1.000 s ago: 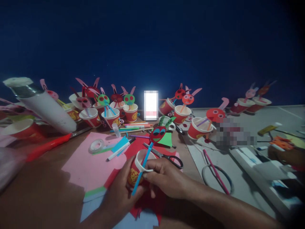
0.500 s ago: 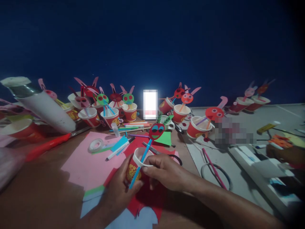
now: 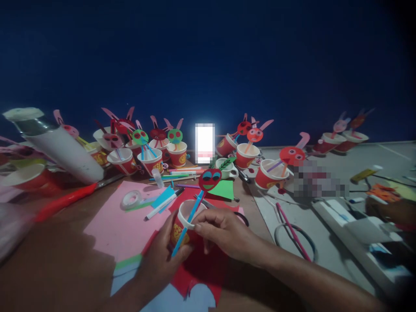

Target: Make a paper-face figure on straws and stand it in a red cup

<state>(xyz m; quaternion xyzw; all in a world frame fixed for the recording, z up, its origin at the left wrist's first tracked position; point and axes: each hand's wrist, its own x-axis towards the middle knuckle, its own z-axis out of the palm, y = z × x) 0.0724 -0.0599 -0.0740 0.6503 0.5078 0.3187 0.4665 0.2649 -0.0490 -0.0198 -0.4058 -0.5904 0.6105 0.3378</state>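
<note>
A red paper cup (image 3: 177, 230) with yellow print and a white rim is held over the red paper. My left hand (image 3: 160, 255) wraps its side, with the thumb by the lower end of a blue strip (image 3: 196, 208). This strip, perhaps a straw or folded paper, slants across the cup's front and rim. At its top is a red paper face (image 3: 209, 179) with blue eyes, a green mouth and green leaf-like ears. My right hand (image 3: 227, 232) pinches the cup's rim close to the strip; its fingertips partly hide the rim.
Beneath lie pink paper (image 3: 107, 225) and red paper (image 3: 201, 273), with a tape roll (image 3: 131, 199) and a white marker (image 3: 160, 206) on top. Several decorated cups (image 3: 149, 160) line the back. A white mug (image 3: 228, 168), a glowing screen (image 3: 205, 143) and a leaning bottle (image 3: 65, 149) stand there.
The cup and its paper face have shifted slightly left and tilted a little. Both hands keep their hold, and my right hand has moved slightly left along with the cup.
</note>
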